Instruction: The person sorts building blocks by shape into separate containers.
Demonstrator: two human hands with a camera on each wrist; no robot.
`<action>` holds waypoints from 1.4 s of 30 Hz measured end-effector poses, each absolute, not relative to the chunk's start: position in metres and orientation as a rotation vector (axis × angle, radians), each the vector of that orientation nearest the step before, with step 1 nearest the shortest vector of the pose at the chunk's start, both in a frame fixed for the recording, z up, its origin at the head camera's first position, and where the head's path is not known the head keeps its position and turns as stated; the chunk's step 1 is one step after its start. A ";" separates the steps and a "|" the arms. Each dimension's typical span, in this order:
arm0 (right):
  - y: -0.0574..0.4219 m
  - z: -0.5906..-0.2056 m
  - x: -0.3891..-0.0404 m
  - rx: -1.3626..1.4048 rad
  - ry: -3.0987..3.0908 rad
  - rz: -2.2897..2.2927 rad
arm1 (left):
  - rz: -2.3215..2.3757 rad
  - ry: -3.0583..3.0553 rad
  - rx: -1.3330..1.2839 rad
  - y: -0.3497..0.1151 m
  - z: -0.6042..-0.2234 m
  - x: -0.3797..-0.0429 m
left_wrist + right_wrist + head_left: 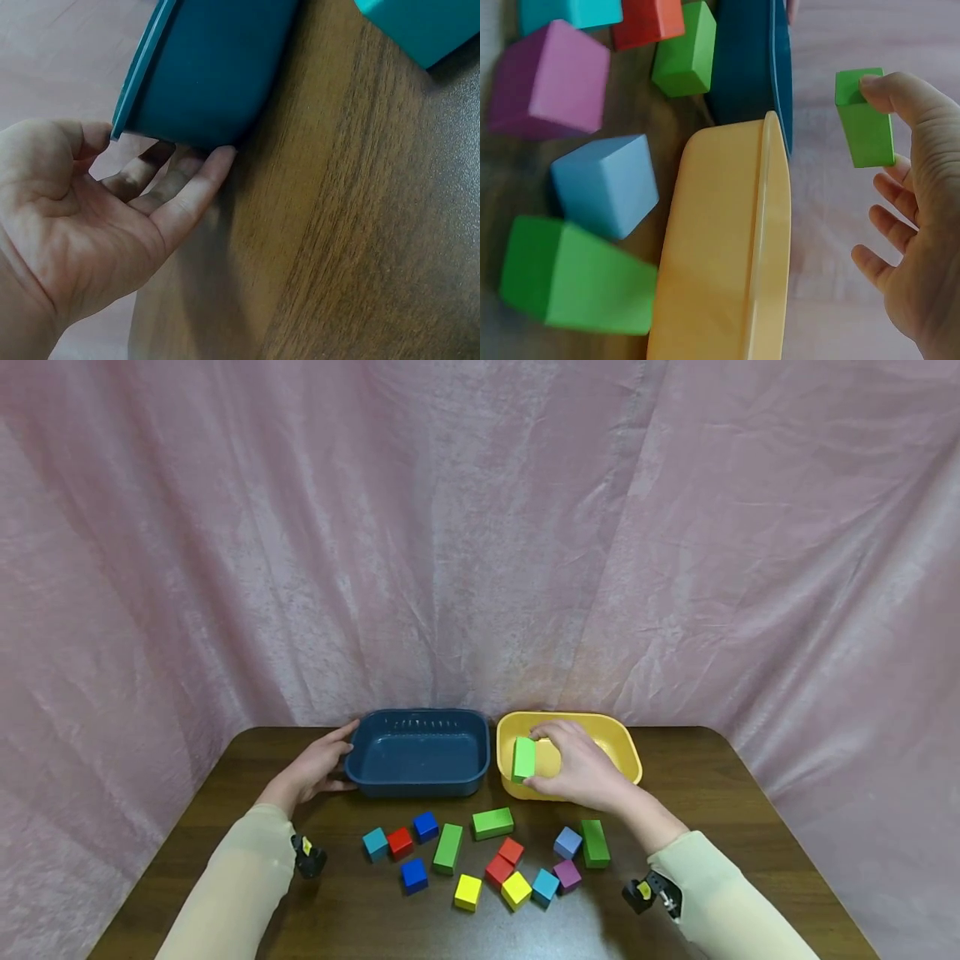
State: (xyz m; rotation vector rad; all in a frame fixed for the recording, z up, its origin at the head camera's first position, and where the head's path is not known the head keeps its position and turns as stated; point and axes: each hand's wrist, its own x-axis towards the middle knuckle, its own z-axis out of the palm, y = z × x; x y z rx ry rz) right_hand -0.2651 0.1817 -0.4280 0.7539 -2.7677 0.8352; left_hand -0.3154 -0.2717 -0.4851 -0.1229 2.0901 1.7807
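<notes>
Over tabletop (345,927), before pink curtain (480,543): right grip (581,768) round green block (524,760), left grip (317,768) loose against blue basin (420,790)

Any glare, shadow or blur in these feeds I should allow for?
Head view: pale glare on the near part of the table; left wrist view: the blue container wall looks dark, and a soft shadow falls on the wood beside the left hand; right wrist view: the purple block and wood grain look slightly soft.
</notes>
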 end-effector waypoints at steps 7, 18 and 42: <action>0.157 -0.427 -0.284 0.792 -2.771 0.820 | 1.770 2.099 -0.146 -0.271 -0.484 -0.315; 0.122 -0.426 -0.310 0.757 -2.847 0.714 | 1.771 2.105 -0.164 -0.275 -0.483 -0.314; 0.089 -0.441 -0.329 0.691 -2.958 0.550 | 1.785 2.093 -0.130 -0.278 -0.488 -0.314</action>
